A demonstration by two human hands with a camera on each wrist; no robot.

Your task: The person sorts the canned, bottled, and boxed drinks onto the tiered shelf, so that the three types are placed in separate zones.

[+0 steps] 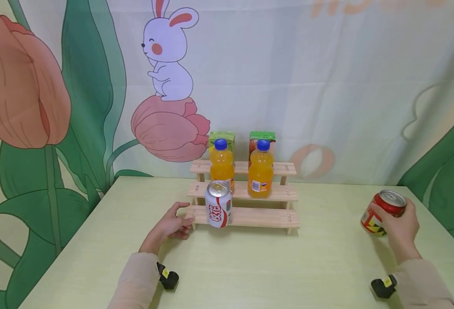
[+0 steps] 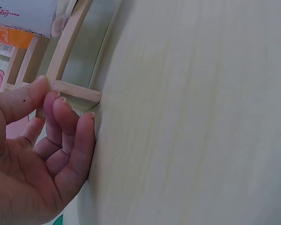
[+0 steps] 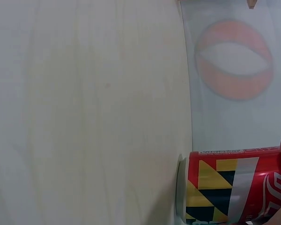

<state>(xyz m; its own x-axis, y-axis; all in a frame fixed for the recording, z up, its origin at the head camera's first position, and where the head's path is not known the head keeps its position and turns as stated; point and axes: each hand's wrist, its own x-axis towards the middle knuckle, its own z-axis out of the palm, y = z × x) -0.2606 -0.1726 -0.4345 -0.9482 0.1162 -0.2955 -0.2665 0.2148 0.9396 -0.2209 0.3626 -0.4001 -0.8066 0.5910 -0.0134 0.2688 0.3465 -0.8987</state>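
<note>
At the left end of a three-step wooden display rack (image 1: 265, 218), my left hand (image 1: 175, 223) pinches the lowest board between thumb and fingertips; the left wrist view shows this grip on the board end (image 2: 61, 61). A white soda can (image 1: 218, 208) with red lettering stands on that board, just right of the hand. Far to the right, my right hand (image 1: 403, 227) grips a red soda can (image 1: 379, 214) with yellow and black triangles. In the right wrist view the red can (image 3: 225, 187) has its base at or very near the tabletop; contact is unclear.
Two orange drink bottles with blue caps, a left bottle (image 1: 221, 163) and a right bottle (image 1: 260, 171), stand on the middle board. Behind them on the top board are a green carton (image 1: 227, 137) and another carton (image 1: 263, 135). A printed curtain (image 1: 288, 86) hangs behind the table (image 1: 281, 270).
</note>
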